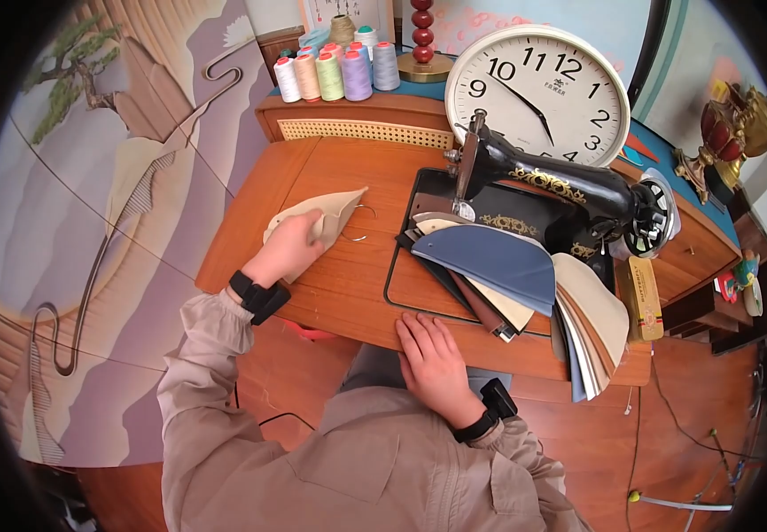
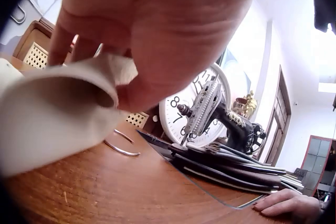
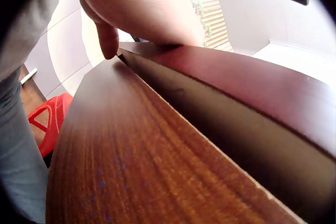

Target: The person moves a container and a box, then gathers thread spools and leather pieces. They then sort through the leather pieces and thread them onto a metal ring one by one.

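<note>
My left hand (image 1: 288, 251) pinches a beige cloth piece (image 1: 341, 209) over the left part of the wooden table (image 1: 348, 297). In the left wrist view the cloth (image 2: 47, 124) curls into a loose roll below the thumb and fingers. Just right of it, a thin curved metal tool (image 2: 122, 148) lies on the wood, partly hidden by the cloth in the head view. My right hand (image 1: 436, 365) rests at the table's front edge with its fingers extended, holding nothing. Beyond its fingertips is a fanned stack of cut pieces, a blue one (image 1: 490, 259) on top.
A black sewing machine (image 1: 547, 182) stands behind the stack, with a large round clock (image 1: 525, 80) at its back. Several thread cones (image 1: 330, 77) line the back left shelf. A yellow box (image 1: 644, 297) sits at the right edge. Below the table is a red stool (image 3: 55, 119).
</note>
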Demonstrator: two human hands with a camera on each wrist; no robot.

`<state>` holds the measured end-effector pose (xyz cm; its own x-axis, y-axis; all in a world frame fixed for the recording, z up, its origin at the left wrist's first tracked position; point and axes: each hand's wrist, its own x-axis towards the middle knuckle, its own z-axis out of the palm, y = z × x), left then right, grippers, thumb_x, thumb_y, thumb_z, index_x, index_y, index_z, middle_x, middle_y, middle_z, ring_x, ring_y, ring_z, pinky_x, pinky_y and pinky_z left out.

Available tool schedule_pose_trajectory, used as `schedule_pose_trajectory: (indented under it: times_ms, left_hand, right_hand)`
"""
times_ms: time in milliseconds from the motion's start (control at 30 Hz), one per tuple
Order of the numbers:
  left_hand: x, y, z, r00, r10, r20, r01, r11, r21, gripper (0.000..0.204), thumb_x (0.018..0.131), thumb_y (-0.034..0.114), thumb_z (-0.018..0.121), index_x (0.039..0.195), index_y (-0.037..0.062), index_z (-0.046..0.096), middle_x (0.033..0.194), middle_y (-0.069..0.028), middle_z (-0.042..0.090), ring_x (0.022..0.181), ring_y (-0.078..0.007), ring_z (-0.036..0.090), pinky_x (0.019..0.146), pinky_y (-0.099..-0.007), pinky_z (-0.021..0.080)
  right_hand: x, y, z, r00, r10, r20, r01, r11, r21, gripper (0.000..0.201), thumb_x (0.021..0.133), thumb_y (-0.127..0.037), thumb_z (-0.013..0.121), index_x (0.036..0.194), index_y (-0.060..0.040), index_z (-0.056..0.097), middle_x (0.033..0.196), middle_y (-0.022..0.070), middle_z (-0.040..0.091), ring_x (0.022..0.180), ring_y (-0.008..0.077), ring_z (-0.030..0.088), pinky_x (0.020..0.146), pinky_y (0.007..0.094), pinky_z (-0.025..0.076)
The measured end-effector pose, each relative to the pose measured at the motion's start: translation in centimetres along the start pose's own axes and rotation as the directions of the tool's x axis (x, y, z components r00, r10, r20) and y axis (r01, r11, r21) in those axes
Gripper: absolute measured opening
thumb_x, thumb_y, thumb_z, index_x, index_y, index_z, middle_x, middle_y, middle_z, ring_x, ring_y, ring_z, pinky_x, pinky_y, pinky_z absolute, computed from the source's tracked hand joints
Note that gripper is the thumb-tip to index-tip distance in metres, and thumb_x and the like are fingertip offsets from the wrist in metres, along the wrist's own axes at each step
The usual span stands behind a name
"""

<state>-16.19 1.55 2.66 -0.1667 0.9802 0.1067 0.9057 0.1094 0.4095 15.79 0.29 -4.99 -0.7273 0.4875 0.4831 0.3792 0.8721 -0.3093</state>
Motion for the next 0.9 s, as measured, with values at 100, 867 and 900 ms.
schedule_pose_trajectory:
  times_ms: [100, 867, 900]
  left_hand:
    - [-0.6, 1.4, -1.3, 0.969, -0.007, 0.246, -0.012, 0.997, 0.077, 0.039, 0.084, 0.032, 0.072, 0.103, 0.0001, 0.058, 0.083, -0.0205, 0.064, 0.08, -0.0348, 0.064, 0.073, -0.0408, 0.05]
    - [13.9, -2.2, 3.7, 0.933, -0.04, 0.357, 0.049, 0.999, -0.016, 0.071, 0.102, 0.059, 0.036, 0.079, 0.0014, 0.069, 0.072, -0.0168, 0.065, 0.076, -0.0323, 0.063, 0.08, -0.0415, 0.049]
    - [13.7, -2.3, 3.7, 0.933, -0.043, 0.358, 0.051, 0.999, -0.015, 0.071, 0.102, 0.059, 0.036, 0.079, 0.0014, 0.069, 0.072, -0.0168, 0.065, 0.076, -0.0323, 0.063, 0.08, -0.0415, 0.049]
  right_hand:
    - [0.0, 0.0, -0.1, 1.0, -0.002, 0.001, 0.002, 1.0, 0.0, 0.055, 0.081, -0.012, 0.068, 0.134, -0.002, 0.055, 0.136, 0.0123, 0.056, 0.126, 0.0298, 0.052, 0.111, 0.0441, 0.038]
    - [-0.2, 0.1, -0.1, 1.0, -0.007, -0.001, 0.007, 1.0, -0.01, 0.057, 0.081, -0.016, 0.068, 0.134, -0.0024, 0.054, 0.136, 0.0118, 0.055, 0.127, 0.0289, 0.051, 0.112, 0.0437, 0.035]
    - [-0.2, 0.1, -0.2, 1.0, -0.008, 0.003, 0.008, 1.0, -0.007, 0.057, 0.081, -0.016, 0.068, 0.134, -0.0021, 0.054, 0.136, 0.012, 0.055, 0.127, 0.0289, 0.051, 0.112, 0.0437, 0.035]
